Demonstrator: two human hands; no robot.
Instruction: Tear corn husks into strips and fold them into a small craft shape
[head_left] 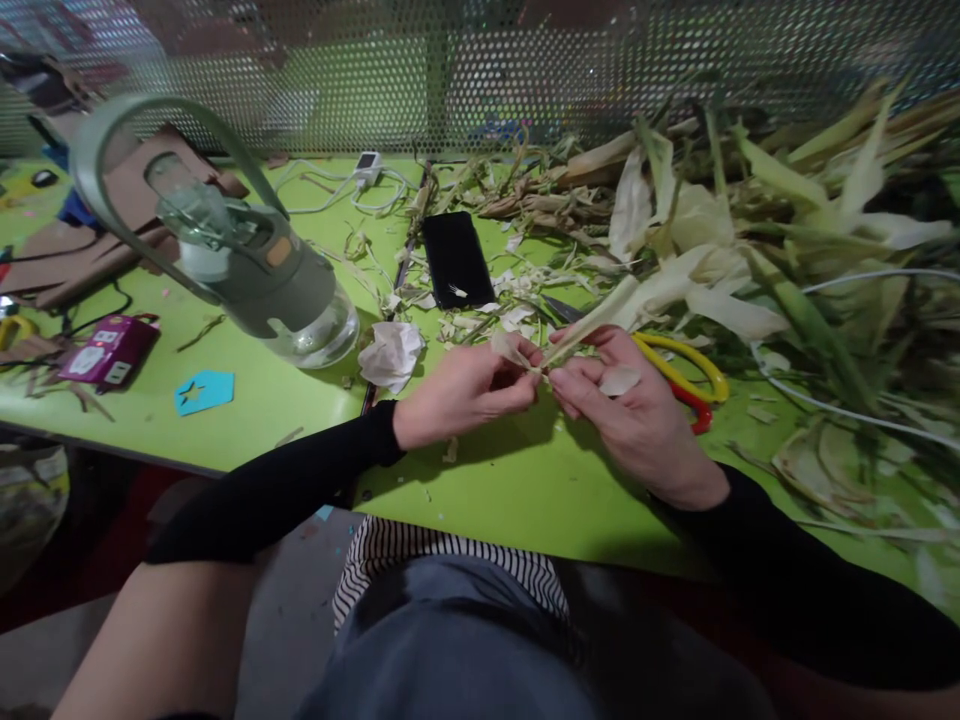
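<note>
Between my two hands is a pale strip of corn husk (600,312), its long end pointing up and to the right. My left hand (480,390) pinches the near end of the husk, thumb and fingers pressed together. Close beside it, my right hand (637,415) is closed on the same husk, its thumb against the fingertips; a small pale flake lies over its fingers. Scissors (686,370) with yellow and red handles lie just beyond my right hand, partly hidden by it. A crumpled white tissue (391,355) rests left of my left hand.
A heap of corn husks (795,230) covers the right side, crossed by a white cable (847,405). Beyond my hands lies a black phone (457,258) among scraps. A green bottle (277,280), purple box (109,350) and blue paper piece (204,392) stand left. A perforated screen (360,90) edges the back.
</note>
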